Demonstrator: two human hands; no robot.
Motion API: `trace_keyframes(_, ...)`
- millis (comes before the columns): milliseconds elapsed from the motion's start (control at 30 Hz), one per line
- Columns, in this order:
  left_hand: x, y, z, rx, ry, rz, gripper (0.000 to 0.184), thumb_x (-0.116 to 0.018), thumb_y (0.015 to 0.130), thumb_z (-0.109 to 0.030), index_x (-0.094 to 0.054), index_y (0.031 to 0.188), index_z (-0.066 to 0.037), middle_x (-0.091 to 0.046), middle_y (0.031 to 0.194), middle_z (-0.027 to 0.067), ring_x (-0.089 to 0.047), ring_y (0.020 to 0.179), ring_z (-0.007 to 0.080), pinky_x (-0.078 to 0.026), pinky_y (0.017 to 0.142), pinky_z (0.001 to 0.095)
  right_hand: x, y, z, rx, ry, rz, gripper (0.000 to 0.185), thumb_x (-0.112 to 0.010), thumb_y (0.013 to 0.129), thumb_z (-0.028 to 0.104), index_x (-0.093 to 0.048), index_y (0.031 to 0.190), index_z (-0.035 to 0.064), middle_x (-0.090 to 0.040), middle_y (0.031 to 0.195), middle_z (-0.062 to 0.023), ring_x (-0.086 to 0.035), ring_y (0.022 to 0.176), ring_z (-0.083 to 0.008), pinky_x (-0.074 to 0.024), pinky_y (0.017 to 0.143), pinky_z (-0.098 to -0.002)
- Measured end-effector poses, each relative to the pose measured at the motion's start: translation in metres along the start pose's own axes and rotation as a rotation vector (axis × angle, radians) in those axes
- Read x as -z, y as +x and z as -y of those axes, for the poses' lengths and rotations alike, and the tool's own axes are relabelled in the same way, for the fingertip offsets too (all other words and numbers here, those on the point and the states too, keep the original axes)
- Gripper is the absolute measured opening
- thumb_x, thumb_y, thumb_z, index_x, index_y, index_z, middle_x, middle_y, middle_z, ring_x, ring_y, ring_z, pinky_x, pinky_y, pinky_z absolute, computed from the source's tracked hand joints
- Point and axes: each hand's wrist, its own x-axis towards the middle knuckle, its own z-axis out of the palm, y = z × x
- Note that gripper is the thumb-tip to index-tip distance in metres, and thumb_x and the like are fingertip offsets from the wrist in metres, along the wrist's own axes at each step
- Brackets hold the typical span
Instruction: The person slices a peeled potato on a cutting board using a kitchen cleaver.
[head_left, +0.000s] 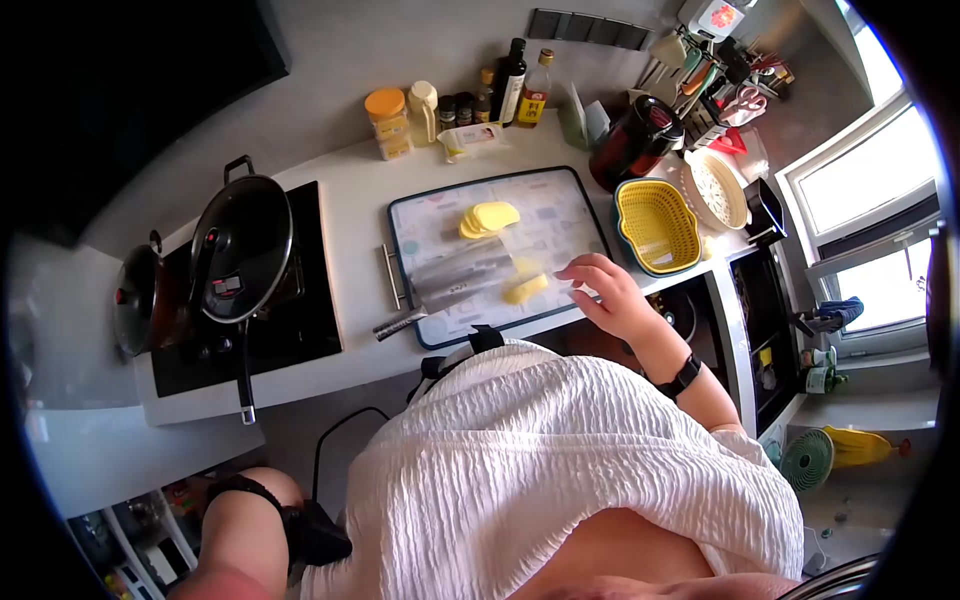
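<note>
My right hand (605, 293) hovers at the near right part of the cutting board (567, 215), its fingers apart and holding nothing. Just left of the fingertips is a peeled yellow chunk (525, 289), which looks like potato. Several thin yellow slices (490, 218) overlap farther back on the board. Between them lies a wide-bladed kitchen knife (460, 275), its handle (400, 323) pointing out over the board's left front corner. A bent arm with a black band (250, 490) shows at lower left; my left hand itself does not show.
On the left, a lidded frying pan (240, 250) and a pot (140, 300) sit on the black cooktop (315, 290). A yellow basket (658, 225) and a black-red kettle (637, 143) stand to the right. Bottles (508, 85) and jars (388, 120) line the wall.
</note>
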Motion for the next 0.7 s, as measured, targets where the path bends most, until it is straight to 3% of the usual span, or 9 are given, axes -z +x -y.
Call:
trace_keyframes(467, -0.02, -0.017, 0.026, -0.009, -0.184, -0.056, 0.026, -0.062, 0.084, -0.033, -0.055, 0.082, -0.008, -0.055, 0.089, 0.0056, -0.054, 0.081, 0.0226, -0.044, 0.071, 0.0391, -0.006, -0.014, -0.015, -0.08, -0.004, 0.052, 0.027, -0.066, 0.087, 0.007, -0.066, 0.114, 0.0093, -0.06, 0.112, -0.0111, -0.065, 0.094, -0.0278, -0.0549, 0.082, -0.036)
trace_keyframes(567, -0.024, -0.019, 0.029, -0.01, -0.215, -0.064, 0.027, -0.061, 0.085, -0.034, -0.054, 0.083, -0.008, -0.054, 0.09, 0.0056, -0.053, 0.081, 0.0223, -0.044, 0.071, 0.0384, -0.007, -0.015, -0.016, -0.062, -0.02, 0.072, 0.029, -0.064, 0.086, 0.0, -0.066, 0.114, 0.0059, -0.06, 0.112, -0.0124, -0.063, 0.099, -0.0278, -0.0561, 0.083, -0.0338)
trace_keyframes(700, -0.029, -0.02, 0.033, -0.01, -0.247, -0.072, 0.029, -0.059, 0.086, -0.036, -0.053, 0.084, -0.008, -0.054, 0.09, 0.0056, -0.053, 0.082, 0.0219, -0.043, 0.072, 0.0376, -0.008, -0.016, -0.015, -0.125, -0.005, 0.108, 0.03, -0.066, 0.084, 0.002, -0.066, 0.113, 0.0069, -0.061, 0.111, -0.0123, -0.062, 0.101, -0.0303, -0.0533, 0.086, -0.0374)
